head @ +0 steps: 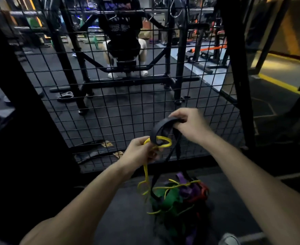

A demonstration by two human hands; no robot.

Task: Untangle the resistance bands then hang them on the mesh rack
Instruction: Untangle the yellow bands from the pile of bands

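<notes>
A black mesh rack (121, 106) stands upright in front of me. My left hand (140, 152) grips a thin yellow band (163, 141) whose loop sticks out past the fingers and whose tail drops to the floor. My right hand (189, 124) pinches the top of a wide black band (159, 129), which arches left and passes through the yellow loop. Both bands run down into a tangled pile (179, 197) of green, purple, red and yellow bands on the floor below my hands.
Behind the mesh a person in dark clothes sits on a black gym machine (124, 55). A thick black post (237, 68) rises at the right of the mesh. Two black bands (92, 149) lie behind the mesh base. My shoe (228, 239) shows at bottom right.
</notes>
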